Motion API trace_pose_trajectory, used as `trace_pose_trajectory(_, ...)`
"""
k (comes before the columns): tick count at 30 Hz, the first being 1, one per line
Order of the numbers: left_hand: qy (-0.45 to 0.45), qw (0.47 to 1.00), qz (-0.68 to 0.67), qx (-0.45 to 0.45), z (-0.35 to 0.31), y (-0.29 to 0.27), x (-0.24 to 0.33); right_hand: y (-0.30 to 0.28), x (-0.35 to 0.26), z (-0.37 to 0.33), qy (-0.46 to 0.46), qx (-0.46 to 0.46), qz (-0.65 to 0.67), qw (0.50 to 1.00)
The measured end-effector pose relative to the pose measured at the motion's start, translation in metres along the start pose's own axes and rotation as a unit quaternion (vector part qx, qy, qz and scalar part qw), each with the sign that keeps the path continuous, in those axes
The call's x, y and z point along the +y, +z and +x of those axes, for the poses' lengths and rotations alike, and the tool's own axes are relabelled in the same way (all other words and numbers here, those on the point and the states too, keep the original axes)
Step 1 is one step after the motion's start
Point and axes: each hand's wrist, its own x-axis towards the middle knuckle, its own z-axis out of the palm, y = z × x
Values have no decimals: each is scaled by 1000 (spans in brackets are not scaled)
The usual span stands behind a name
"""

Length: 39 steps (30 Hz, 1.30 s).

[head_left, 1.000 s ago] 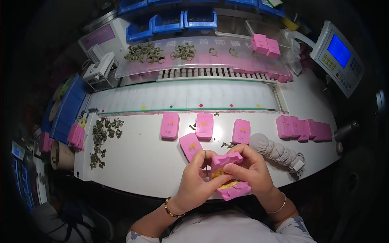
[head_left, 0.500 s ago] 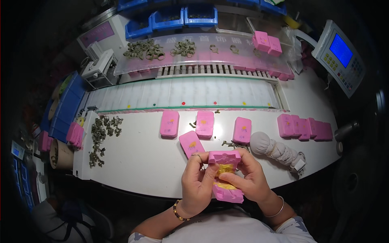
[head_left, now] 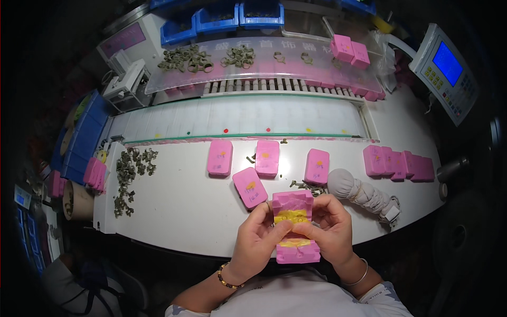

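Note:
A pink rubber mould with a yellow inner face is bent open between both hands, in front of the table's near edge. My left hand grips its left side, and my right hand its right side. Both thumbs press on the yellow middle, partly covering it; small round shapes show in the yellow above them. Just beyond my left hand lies a closed pink mould. Small dark green pieces lie on the table past my right hand, beside another upright pink mould.
Two pink moulds stand farther back. A tied grey cloth bundle lies right, below a row of moulds. Green ring-like pieces are heaped left. Behind runs a white belt with coloured dots; a blue-screened panel stands right.
The mould in my hands has been spread wider and flatter, baring more of its yellow inside. My thumbs have come together at its middle. The belt's coloured dots have shifted left.

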Motion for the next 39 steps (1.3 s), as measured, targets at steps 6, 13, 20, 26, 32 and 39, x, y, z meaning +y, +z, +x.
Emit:
trace_pose_trajectory(6,-1,998,50,33,-9,-4,-1,-4,-4,-1,0,-54,-37,998)
trace_pose_trajectory(13,24,998,43,43,-11,-8,-10,-4,4,-8,24,-43,23,999)
trace_pose_trajectory(20,8,998,60,1,-10,-13,-8,-10,-11,5,86,-102,121,984)
trace_pose_trajectory(26,24,995,101,-1,-13,-11,-8,-9,0,2,6,-81,-37,996)
trace_pose_trajectory(32,54,988,144,27,-15,-5,-10,-2,-12,4,104,-48,106,988)
trace_pose_trajectory(39,86,965,247,11,-18,-8,-12,-5,-8,7,44,-86,16,995)
